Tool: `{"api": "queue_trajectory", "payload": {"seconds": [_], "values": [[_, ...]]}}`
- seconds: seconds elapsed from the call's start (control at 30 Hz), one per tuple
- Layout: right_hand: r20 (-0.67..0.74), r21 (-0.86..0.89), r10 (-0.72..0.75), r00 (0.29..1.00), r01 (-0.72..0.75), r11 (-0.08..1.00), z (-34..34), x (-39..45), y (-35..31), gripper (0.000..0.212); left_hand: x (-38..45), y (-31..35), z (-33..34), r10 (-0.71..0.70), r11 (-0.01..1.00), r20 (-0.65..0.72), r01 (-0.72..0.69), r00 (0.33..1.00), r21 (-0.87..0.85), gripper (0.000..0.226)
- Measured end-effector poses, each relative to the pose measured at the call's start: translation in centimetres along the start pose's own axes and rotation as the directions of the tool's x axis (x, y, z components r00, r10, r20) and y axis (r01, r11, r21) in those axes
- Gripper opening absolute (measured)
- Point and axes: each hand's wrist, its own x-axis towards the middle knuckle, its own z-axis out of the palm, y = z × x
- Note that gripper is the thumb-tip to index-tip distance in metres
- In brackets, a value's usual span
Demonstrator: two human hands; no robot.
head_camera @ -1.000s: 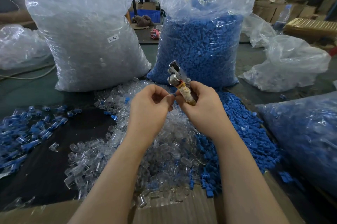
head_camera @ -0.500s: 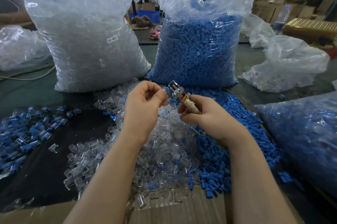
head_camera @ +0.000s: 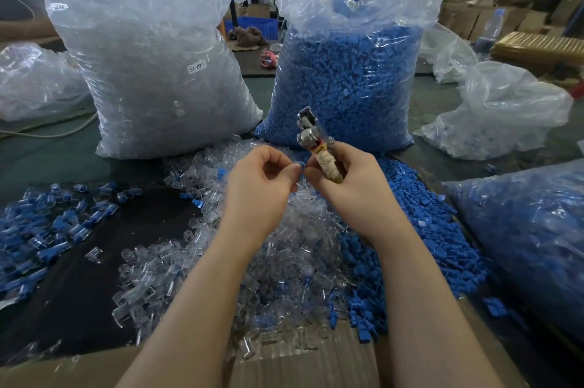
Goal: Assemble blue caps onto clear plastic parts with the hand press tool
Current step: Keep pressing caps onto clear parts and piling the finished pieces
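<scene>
Above right hand [head_camera: 354,188], press tool [head_camera: 316,141] upright.

A white sticker [head_camera: 196,66] (small, tilted) on the clear-parts bag [head_camera: 151,49] reads "SJ-017"

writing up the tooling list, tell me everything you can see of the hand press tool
The hand press tool is a small metal tool with a shiny silver head: a squarish clip-like tip above a round barrel. Its handle is wrapped in worn, yellowish-white tape. The right hand grips the handle, holding the tool nearly upright, head tilted slightly left, in front of the bag of blue caps. Nothing else touches it.
</scene>
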Motion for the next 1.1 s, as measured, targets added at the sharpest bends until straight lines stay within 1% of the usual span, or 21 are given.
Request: {"api": "queue_trajectory", "payload": {"seconds": [0.23,0.37,0.47,0.53,0.63,0.73,0.97,1.1], "values": [[-0.006,-0.069,-0.024,1.0,0.024,0.997,0.2,-0.1,-0.1,0.008,-0.1,0.2,0.0,-0.021,0.999,0.017,0.021,1.0,0.024,0.017],[0.005,-0.046,-0.012,1.0,0.013,0.999,0.1,0.0,-0.2,0.005,-0.1,0.1,0.0,-0.007,1.0,0.021,0.007,1.0,0.023,0.016],[0.074,0.022,0.041,0.996,-0.043,0.999,-0.4,-0.1,-0.1,0.005,0.1,-0.2,-0.1,0.023,1.0,0.021,-0.023,1.0,0.011,0.015],[0.145,0.048,0.086,0.986,-0.093,0.994,-1.0,-0.3,0.1,0.006,0.3,-0.3,-0.3,0.046,0.998,0.021,-0.045,0.999,-0.041,0.01],[0.249,0.03,0.131,0.96,-0.143,0.989,-1.6,-0.5,0.4,0.009,0.5,-0.5,-0.7,0.074,0.991,0.026,-0.071,0.997,-0.109,0.009],[0.316,0.021,0.142,0.938,-0.156,0.987,-1.7,-0.6,0.5,0.011,0.6,-0.6,-0.8,0.097,0.986,0.027,-0.093,0.995,-0.14,0.013],[0.346,-0.052,0.152,0.926,-0.143,0.988,-1.6,-0.6,0.5,0.01,0.7,-0.8,-0.9,0.132,0.98,0.039,-0.125,0.99,-0.154,0.016],[0.348,-0.064,0.148,0.926,-0.134,0.989,-1.6,-0.6,0.4,0.009,0.7,-0.8,-1.0,0.138,0.978,0.059,-0.127,0.989,-0.163,0.017]]}}
